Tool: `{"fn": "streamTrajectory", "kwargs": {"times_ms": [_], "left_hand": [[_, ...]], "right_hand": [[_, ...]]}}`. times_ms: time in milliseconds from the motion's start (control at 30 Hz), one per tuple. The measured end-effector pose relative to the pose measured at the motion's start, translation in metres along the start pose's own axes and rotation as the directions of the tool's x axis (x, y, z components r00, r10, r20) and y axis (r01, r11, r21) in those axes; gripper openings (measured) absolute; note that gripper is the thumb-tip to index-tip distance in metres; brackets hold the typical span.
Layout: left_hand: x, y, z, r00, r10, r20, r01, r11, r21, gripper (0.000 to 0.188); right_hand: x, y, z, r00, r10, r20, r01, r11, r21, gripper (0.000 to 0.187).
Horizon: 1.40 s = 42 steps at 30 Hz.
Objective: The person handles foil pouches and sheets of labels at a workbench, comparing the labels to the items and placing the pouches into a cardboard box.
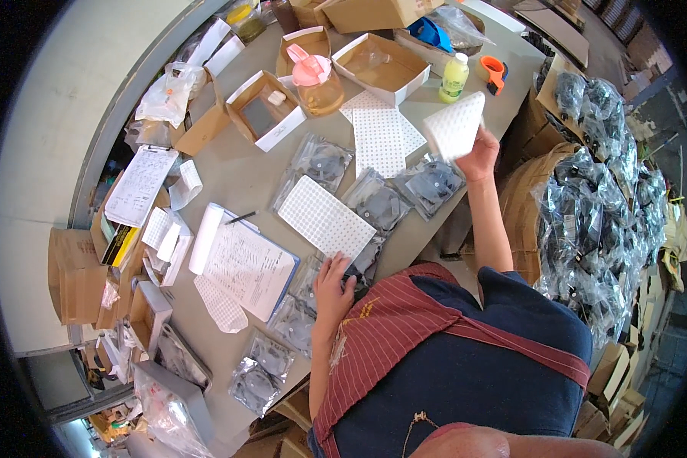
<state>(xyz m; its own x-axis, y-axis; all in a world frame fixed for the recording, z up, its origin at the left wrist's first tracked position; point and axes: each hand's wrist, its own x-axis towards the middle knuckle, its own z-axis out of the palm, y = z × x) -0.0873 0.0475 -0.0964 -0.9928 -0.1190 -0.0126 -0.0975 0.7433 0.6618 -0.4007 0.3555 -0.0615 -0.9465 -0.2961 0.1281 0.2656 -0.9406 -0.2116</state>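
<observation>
My right hand [478, 156] is raised over the right side of the table, its fingers closed on the edge of a curled white label sheet [449, 128]. My left hand [333, 296] rests at the table's near edge, fingers stretched out, touching the lower corner of another label sheet [327, 217] printed with rows of small marks. That sheet lies across several clear bags with round dark parts inside, such as one bag [375, 200] beside it and another bag [429, 185] below the raised sheet. More label sheets [379, 141] overlap farther back.
A clipboard with papers [252, 263] and a pen [241, 217] lie left of the bags. At the back stand a pink-lidded jug [317, 90], open boxes [265, 111], a yellow-green bottle [453, 79] and an orange tape dispenser [494, 72]. A carton of bagged black parts [588, 221] stands right.
</observation>
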Motion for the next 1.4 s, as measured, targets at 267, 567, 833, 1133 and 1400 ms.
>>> {"fn": "streamTrajectory", "kwargs": {"times_ms": [267,567,833,1133,1400], "left_hand": [[-0.001,0.002,-0.005,0.999,0.036,-0.027,-0.036,0.999,-0.006,0.041],[0.01,0.018,-0.011,0.978,-0.206,-0.028,0.203,0.976,-0.074,0.053],[0.029,0.02,-0.021,0.883,-0.469,-0.028,0.408,0.795,-0.449,0.06],[0.039,0.018,-0.03,0.914,-0.399,0.074,0.361,0.715,-0.599,0.07],[0.041,0.029,-0.042,0.969,-0.227,0.094,0.231,0.71,-0.666,0.067]], "right_hand": [[-0.009,0.054,0.03,0.857,0.51,-0.075,-0.513,0.83,-0.219,0.051],[-0.034,0.129,0.035,0.813,0.444,-0.377,-0.518,0.254,-0.817,0.025],[-0.048,0.15,0.02,0.733,0.537,-0.417,-0.623,0.284,-0.729,0.039],[-0.052,0.143,0.042,0.719,0.663,-0.21,-0.662,0.56,-0.498,0.045],[-0.054,0.138,0.062,0.715,0.685,-0.14,-0.665,0.605,-0.439,0.047]]}}
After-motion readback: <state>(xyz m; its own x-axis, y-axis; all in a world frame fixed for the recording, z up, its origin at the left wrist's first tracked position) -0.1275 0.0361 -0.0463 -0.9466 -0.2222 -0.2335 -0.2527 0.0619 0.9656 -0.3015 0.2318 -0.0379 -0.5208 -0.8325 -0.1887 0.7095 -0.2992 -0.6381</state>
